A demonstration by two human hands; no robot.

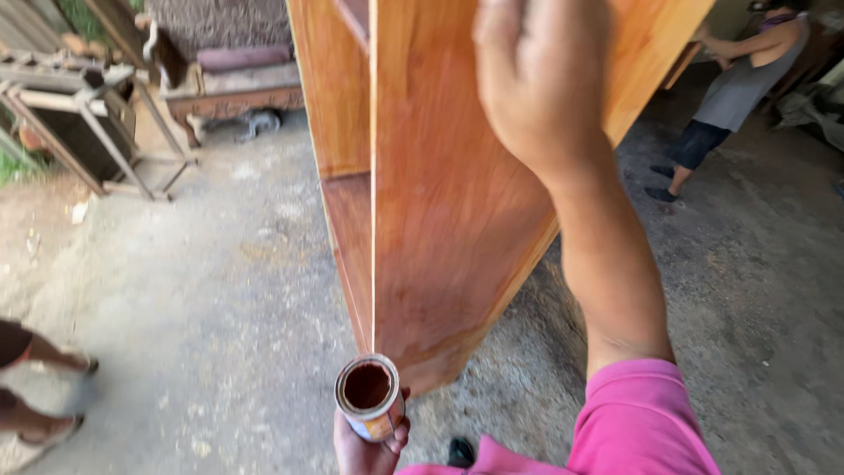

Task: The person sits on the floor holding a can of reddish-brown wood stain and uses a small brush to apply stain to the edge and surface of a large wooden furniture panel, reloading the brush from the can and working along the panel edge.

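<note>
Left hand [369, 444]: gripping a small open can [369, 398] from below, fingers wrapping its side, holding it low by the body.
Can: sitting upright, dark reddish-brown liquid showing inside, just below the cabinet's bottom corner.
Right hand [541, 75]: raised against the wooden cabinet [440, 202], back facing the camera; whether it is open or clutching something, cannot tell.
Cabinet: glossy orange-brown panels, standing on the concrete floor [220, 290].
Background: another person [743, 84] is standing at far right.

We have just one view, worn on the head and tilted steeply down over our own arms, close against the tall wooden panel [457, 202] at twelve o'clock, concrete floor [211, 299] spreading from nine to three.
</note>
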